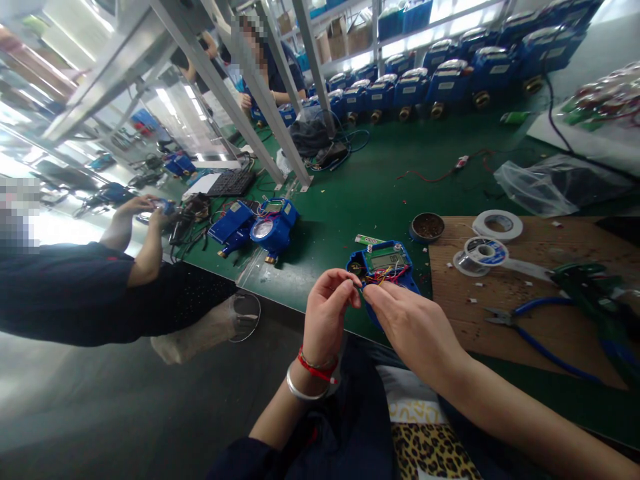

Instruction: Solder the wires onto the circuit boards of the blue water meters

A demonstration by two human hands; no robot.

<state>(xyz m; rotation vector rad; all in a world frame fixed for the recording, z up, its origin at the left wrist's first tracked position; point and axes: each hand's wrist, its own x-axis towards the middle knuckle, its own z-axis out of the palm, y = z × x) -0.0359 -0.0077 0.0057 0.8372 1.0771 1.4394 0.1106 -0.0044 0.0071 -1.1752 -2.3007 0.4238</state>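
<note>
Meter (387, 257) lies open at table (350, 193) edge, close to the body, wires (384, 273) facing up within reach. Left hand (327, 313) and right hand (407, 327) both pinch wires, fingertips meeting, probably for fine control. Pliers (510, 319) rest nearby.

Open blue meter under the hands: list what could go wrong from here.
The open blue meter sits at the front edge of the green bench; a hard tug could slide it off toward the lap.
The left hand and right hand pinch the thin coloured wires where they bunch together; pulling might snap one or tear it loose.
The pliers lie close by the right forearm, so a sweep of the arm could knock them.
</note>
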